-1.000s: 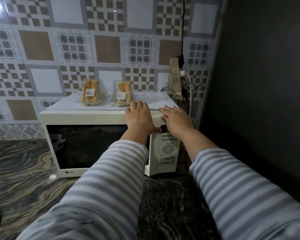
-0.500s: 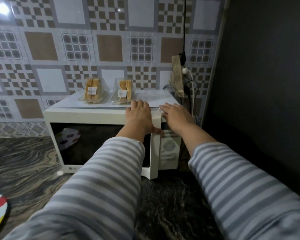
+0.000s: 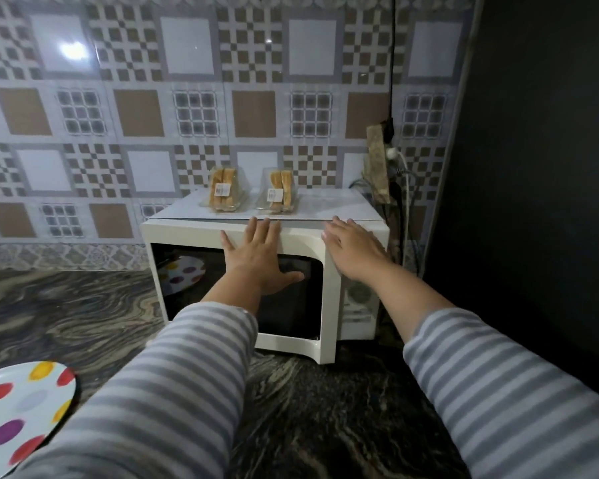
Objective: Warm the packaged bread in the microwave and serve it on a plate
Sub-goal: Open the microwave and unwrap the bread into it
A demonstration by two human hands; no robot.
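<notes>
White plate with coloured polka dots (image 3: 21,406) sits at the near-left edge of the dark marbled stone counter (image 3: 66,316), well apart from the oven; probably staged there for serving. Its reflection shows in the door glass.

White countertop microwave (image 3: 360,305) stands at the back of the counter against the patterned tile wall (image 3: 187,98), right side close to a dark panel. Its door (image 3: 194,233) is hinged left and partly swung out; the free right edge stands clear of the body.

Left hand (image 3: 256,261): flat on the door front, fingers spread, fingertips over the top rim, thumb out across the glass. No pinch on anything; looks like it is guiding the door. Opening or closing, cannot tell.

2 clear plastic packs of sliced bread sit on the microwave's top near its back edge, just beside each other: left pack (image 3: 222,190), right pack (image 3: 279,191). Both sealed, so warming is not yet started.

Right hand (image 3: 351,250): palm down on the front top-right corner above the control panel (image 3: 358,299), fingers loosely spread, holding nothing. Likely bracing the body so it does not slide.

Plug and cables (image 3: 400,167) hang at the wall, right of the oven.
</notes>
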